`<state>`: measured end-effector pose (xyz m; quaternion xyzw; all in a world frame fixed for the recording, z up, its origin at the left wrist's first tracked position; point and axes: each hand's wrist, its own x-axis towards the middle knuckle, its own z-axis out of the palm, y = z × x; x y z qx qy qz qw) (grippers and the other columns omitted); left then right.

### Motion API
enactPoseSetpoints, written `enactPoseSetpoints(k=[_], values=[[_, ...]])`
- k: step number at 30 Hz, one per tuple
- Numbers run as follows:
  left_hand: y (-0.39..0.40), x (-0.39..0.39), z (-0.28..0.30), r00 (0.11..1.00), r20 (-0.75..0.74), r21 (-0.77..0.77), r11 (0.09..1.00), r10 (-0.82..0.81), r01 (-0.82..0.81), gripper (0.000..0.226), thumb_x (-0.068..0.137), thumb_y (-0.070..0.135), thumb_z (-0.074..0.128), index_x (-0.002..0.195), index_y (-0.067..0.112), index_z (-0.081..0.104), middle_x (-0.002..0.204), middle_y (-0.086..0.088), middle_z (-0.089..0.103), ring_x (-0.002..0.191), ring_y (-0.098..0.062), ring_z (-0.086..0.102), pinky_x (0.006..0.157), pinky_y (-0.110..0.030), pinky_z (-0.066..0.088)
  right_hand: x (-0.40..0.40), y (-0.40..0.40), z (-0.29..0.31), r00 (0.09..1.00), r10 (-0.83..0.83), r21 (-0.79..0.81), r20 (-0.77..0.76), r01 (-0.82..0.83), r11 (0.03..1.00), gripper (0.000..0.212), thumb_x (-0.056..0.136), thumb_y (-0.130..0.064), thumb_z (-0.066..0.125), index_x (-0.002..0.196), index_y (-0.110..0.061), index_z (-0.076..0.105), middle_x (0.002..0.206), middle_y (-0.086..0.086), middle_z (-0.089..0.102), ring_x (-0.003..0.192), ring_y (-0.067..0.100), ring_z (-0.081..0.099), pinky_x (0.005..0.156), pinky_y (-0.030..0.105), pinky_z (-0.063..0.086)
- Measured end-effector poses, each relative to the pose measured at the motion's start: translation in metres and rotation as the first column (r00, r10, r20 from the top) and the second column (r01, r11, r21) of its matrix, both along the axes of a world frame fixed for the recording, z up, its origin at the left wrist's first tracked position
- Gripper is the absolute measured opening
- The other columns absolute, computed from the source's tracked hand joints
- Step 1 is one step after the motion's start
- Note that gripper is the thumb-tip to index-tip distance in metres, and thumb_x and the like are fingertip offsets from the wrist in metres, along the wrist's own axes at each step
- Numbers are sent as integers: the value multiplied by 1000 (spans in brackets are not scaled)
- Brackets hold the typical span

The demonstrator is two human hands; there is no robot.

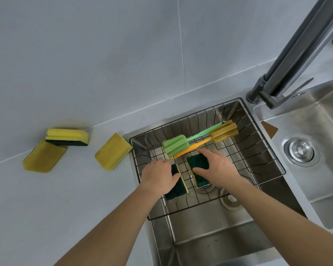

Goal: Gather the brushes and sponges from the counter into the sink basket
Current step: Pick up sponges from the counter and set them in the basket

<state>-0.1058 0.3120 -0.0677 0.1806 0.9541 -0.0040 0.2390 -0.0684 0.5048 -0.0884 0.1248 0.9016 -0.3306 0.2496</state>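
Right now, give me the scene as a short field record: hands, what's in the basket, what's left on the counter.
left hand: holding a sponge, green side up, inside the basket
right hand: holding a second sponge, green side up, inside the basket
basket: wire, sits in the left sink bowl
brushes in basket: green brush and orange brush, handles crossing
sponges on counter: three; one beside the sink rim, two further left, one leaning on the other
task state: three sponges not yet gathered
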Motion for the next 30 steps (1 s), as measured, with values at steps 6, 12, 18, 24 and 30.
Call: enactPoseSetpoints(k=[6, 12, 18, 24, 30], values=[[-12, 6, -1, 991, 73, 70, 992, -110, 105, 62, 87, 48, 60, 137, 17, 39, 126, -3, 58, 113, -22, 58, 90, -36, 50, 1, 8, -1, 991, -114, -94, 69, 120, 988, 68, 85, -29, 72, 144, -28, 39, 127, 7, 61, 98, 23, 62, 75, 36, 62], [-15, 13, -3, 995, 55, 100, 992, -80, 74, 73, 81, 51, 64, 140, 17, 35, 130, -1, 54, 116, -20, 55, 93, -35, 49, -4, -7, -5, 989, -117, -173, 93, 132, 976, 51, 85, -23, 73, 132, -25, 52, 121, -1, 66, 102, 19, 65, 82, 39, 61], [-15, 23, -8, 988, 141, 118, 992, -54, 37, 101, 73, 50, 73, 149, 16, 15, 143, -1, 39, 129, -19, 43, 100, -37, 48, -8, -14, -11, 984, -123, -169, 125, 144, 975, 42, 84, -20, 73, 124, -21, 60, 116, -1, 68, 101, 18, 66, 81, 38, 61], [-17, 25, -11, 990, 137, 136, 991, -35, 16, 103, 72, 43, 77, 149, 15, 15, 146, -1, 35, 134, -19, 36, 107, -36, 41, -8, -20, -13, 985, -115, -111, 132, 130, 985, 34, 81, -24, 75, 114, -21, 65, 108, -1, 70, 95, 18, 65, 76, 30, 58], [-18, 25, -11, 987, 156, 148, 989, -37, 14, 103, 73, 40, 78, 150, 17, 14, 150, 0, 31, 136, -18, 33, 108, -36, 38, -7, -20, -11, 987, -73, -48, 144, 81, 996, 27, 81, -26, 74, 107, -19, 67, 104, 2, 69, 93, 19, 65, 77, 32, 58]])
